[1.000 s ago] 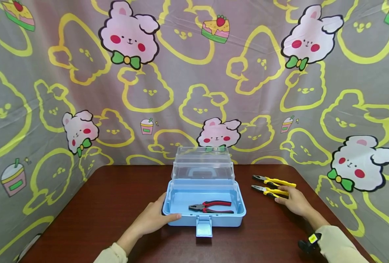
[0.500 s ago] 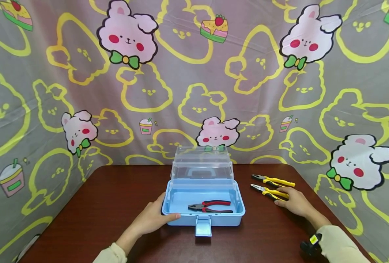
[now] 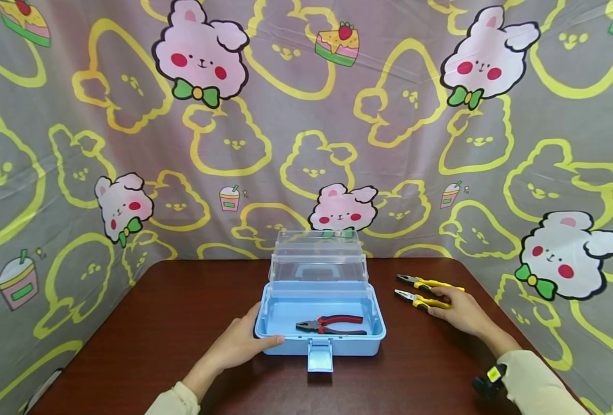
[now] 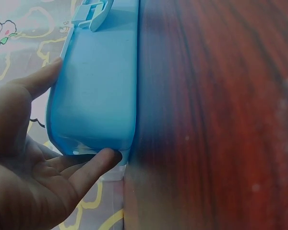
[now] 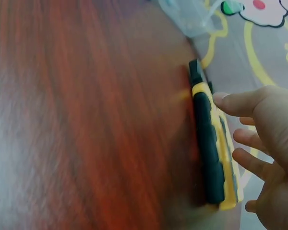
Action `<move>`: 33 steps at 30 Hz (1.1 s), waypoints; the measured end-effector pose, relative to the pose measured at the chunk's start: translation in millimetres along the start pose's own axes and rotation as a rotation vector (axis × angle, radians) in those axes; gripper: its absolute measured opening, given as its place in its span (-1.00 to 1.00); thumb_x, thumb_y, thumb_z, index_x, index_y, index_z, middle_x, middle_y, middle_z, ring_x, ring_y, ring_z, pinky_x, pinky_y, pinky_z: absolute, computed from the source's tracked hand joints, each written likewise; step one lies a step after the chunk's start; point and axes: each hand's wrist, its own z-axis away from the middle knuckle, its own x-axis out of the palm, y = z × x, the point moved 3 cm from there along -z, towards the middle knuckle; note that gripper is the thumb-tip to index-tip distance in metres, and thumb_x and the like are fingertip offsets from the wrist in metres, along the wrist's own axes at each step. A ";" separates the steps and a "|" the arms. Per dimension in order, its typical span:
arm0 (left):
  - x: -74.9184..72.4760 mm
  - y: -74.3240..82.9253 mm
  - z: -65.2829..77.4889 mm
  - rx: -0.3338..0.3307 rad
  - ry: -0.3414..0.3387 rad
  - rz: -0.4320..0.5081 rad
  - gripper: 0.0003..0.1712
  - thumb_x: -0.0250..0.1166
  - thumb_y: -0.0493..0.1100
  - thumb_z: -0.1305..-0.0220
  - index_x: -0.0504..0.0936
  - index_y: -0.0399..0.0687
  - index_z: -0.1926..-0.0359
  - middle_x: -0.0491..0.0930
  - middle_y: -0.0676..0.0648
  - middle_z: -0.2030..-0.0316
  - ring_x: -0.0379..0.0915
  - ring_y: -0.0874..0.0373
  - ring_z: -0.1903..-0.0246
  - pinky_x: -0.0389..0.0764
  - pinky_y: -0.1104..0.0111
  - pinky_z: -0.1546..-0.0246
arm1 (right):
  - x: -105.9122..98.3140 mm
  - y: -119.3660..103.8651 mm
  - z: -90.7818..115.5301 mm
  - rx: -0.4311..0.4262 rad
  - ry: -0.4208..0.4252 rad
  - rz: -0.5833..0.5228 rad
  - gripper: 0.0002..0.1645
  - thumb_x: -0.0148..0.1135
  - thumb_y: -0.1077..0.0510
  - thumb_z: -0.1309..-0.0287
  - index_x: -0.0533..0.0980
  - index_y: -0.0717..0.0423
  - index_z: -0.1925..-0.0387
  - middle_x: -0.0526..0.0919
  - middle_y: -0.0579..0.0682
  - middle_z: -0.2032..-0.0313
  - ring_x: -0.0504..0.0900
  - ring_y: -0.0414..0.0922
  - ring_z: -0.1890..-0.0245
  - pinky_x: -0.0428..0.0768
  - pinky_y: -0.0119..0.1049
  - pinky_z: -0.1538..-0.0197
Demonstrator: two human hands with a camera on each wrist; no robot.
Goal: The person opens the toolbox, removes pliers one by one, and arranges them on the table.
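Note:
A blue toolbox [image 3: 345, 347] with a raised clear lid [image 3: 319, 265] stands on the table. Inside lie red-and-black pliers [image 3: 332, 325]. My left hand [image 3: 239, 343] holds the box's left end, its thumb over the front rim; in the left wrist view the fingers [image 4: 93, 167] reach round the end wall. My right hand [image 3: 459, 311] is over the handles of the nearer yellow-and-black pliers [image 3: 415, 300]. In the right wrist view its thumb tip is right at the pliers' handle [image 5: 209, 143] and the other fingers are loosely spread. A second yellow-and-black pair [image 3: 423, 282] lies just behind.
The box's front latch [image 3: 320, 360] hangs down over the table [image 3: 182, 323]. A patterned curtain [image 3: 306, 127] rises behind the table and along both sides. A black device with a yellow label [image 3: 488, 383] is on the right wrist.
My right hand has shifted slightly forward and left over the nearer yellow pliers' handles. The left hand and the toolbox have stayed in place.

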 end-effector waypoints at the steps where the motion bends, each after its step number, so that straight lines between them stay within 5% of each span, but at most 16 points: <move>1: -0.1 0.0 0.1 0.000 -0.002 0.000 0.16 0.51 0.26 -0.19 0.17 -0.25 -0.56 0.54 -0.29 -0.26 0.59 -0.07 -0.09 0.54 -0.15 -0.10 | -0.2 -3.0 -1.5 -0.006 -0.004 -0.002 -0.28 0.55 0.02 -0.15 0.55 0.42 -0.18 0.63 0.35 -0.09 0.62 0.30 -0.04 0.54 0.24 -0.03; 15: -1.0 1.4 0.3 0.008 -0.003 0.011 0.16 0.51 0.24 -0.20 0.16 -0.26 -0.56 0.53 -0.30 -0.27 0.58 -0.08 -0.11 0.53 -0.15 -0.10 | -1.3 -52.8 -13.9 -0.130 -0.016 -0.073 -0.34 0.51 0.09 -0.21 0.53 0.37 -0.23 0.63 0.23 -0.09 0.65 0.18 0.02 0.59 0.12 0.00; 33: -0.7 2.0 1.6 -0.004 -0.003 0.005 0.18 0.51 0.26 -0.18 0.16 -0.26 -0.56 0.52 -0.30 -0.28 0.56 -0.08 -0.12 0.53 -0.16 -0.11 | -1.4 -115.2 -19.2 -0.322 -0.051 -0.024 -0.33 0.50 0.10 -0.21 0.52 0.30 -0.28 0.62 0.16 -0.13 0.59 0.12 -0.11 0.54 0.15 -0.15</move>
